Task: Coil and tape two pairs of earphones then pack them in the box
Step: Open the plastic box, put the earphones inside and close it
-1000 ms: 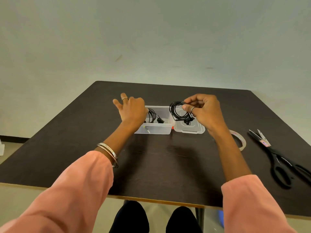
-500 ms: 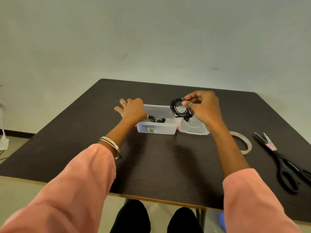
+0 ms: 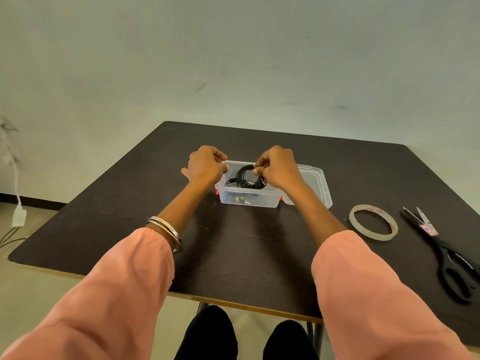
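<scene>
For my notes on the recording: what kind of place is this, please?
Probably a plain indoor room set up as a simple work desk: a bare pale wall, a dark table holding tape and scissors, and a wall charger cable.

We find very little lettering here, and none of it reads clearly. On the inner core of the tape roll (image 3: 373, 222), lying on the table to the right of the box, we see red printed characters along the far inside wall; they are small and appear upside down, so we cannot make out a word. On the scissors (image 3: 441, 245), further right, a small label sits just near the pivot, with red and blue patches on white; we cannot read any text on it. We see no other writing, number or sign anywhere.
</scene>
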The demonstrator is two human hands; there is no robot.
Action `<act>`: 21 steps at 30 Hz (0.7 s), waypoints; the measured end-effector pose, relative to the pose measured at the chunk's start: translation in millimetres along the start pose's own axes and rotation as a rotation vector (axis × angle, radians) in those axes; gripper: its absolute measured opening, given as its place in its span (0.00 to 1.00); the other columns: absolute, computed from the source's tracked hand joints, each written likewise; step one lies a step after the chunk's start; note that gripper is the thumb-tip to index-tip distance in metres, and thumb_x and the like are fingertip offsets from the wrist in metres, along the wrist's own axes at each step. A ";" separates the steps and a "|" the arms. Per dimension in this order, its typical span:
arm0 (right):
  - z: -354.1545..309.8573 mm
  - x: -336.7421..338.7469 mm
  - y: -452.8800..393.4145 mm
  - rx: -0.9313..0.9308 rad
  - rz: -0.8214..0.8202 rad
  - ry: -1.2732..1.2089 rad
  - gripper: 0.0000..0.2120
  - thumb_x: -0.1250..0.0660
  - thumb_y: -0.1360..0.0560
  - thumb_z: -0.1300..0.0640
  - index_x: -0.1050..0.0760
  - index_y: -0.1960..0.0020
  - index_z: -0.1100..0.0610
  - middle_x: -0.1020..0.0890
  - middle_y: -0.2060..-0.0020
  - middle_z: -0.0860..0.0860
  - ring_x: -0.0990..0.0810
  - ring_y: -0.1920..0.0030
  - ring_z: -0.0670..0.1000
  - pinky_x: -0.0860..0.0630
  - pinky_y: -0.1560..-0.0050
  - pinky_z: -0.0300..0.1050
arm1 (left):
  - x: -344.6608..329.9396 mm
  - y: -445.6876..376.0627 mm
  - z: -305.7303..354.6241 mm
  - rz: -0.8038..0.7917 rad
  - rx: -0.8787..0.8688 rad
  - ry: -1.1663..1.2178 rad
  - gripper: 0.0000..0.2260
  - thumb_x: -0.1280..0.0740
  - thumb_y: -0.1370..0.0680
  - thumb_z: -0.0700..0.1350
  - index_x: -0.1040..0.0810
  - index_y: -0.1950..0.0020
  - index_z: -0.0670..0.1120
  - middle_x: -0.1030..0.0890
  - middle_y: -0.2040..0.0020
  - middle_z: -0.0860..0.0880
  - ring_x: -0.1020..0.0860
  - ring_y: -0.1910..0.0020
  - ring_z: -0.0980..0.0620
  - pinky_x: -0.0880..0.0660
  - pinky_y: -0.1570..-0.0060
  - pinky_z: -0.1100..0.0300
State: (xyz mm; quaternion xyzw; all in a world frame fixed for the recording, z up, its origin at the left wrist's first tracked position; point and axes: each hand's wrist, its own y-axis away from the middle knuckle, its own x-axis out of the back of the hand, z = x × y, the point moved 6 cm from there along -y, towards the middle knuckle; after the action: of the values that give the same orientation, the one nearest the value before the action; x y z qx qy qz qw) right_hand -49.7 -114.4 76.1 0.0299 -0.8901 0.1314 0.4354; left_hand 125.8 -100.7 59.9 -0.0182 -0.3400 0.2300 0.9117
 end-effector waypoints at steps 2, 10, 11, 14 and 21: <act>1.7 -8.8 0.1 0.036 -0.020 0.208 0.07 0.30 0.26 0.62 0.20 0.50 0.64 0.18 0.54 0.61 0.18 0.55 0.59 0.21 0.48 0.52 | -0.6 -0.6 -0.4 0.005 -0.004 0.002 0.07 0.26 0.27 0.42 0.18 0.50 0.49 0.17 0.49 0.48 0.24 0.51 0.51 0.36 0.38 0.46; 1.9 -5.4 2.3 0.167 0.122 0.612 0.04 0.34 0.26 0.63 0.20 0.53 0.58 0.18 0.57 0.57 0.26 0.46 0.60 0.31 0.46 0.53 | -5.5 -1.0 -1.4 0.030 -0.004 -0.013 0.05 0.26 0.27 0.43 0.17 0.53 0.50 0.17 0.51 0.48 0.24 0.51 0.51 0.37 0.37 0.44; 5.6 -0.6 1.1 0.128 0.139 0.564 0.04 0.33 0.25 0.61 0.20 0.53 0.57 0.18 0.57 0.55 0.27 0.44 0.59 0.33 0.44 0.54 | -6.1 -1.3 -1.8 0.033 -0.003 -0.011 0.05 0.26 0.27 0.43 0.17 0.52 0.49 0.17 0.51 0.48 0.24 0.52 0.51 0.36 0.37 0.44; 30.3 25.2 1.5 -0.034 0.234 0.321 0.06 0.34 0.24 0.60 0.17 0.54 0.56 0.16 0.55 0.52 0.24 0.45 0.57 0.32 0.42 0.54 | -5.5 -2.6 -3.0 0.059 -0.007 -0.018 0.04 0.27 0.26 0.43 0.17 0.52 0.50 0.17 0.50 0.48 0.26 0.53 0.52 0.36 0.37 0.44; 117.6 64.2 20.0 -0.429 0.207 0.236 0.14 0.28 0.27 0.58 0.25 0.46 0.64 0.20 0.48 0.62 0.21 0.49 0.63 0.23 0.50 0.53 | -16.7 14.6 49.8 0.042 -0.388 0.000 0.07 0.36 0.21 0.48 0.18 0.49 0.52 0.17 0.54 0.56 0.21 0.51 0.53 0.29 0.41 0.49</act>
State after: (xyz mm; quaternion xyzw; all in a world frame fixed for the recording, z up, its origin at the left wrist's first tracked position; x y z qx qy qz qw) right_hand -183.0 -121.7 53.2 -0.1697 -0.8390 -0.0140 0.5168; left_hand 77.5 -101.0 85.2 -0.2008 -0.3775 0.1792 0.8860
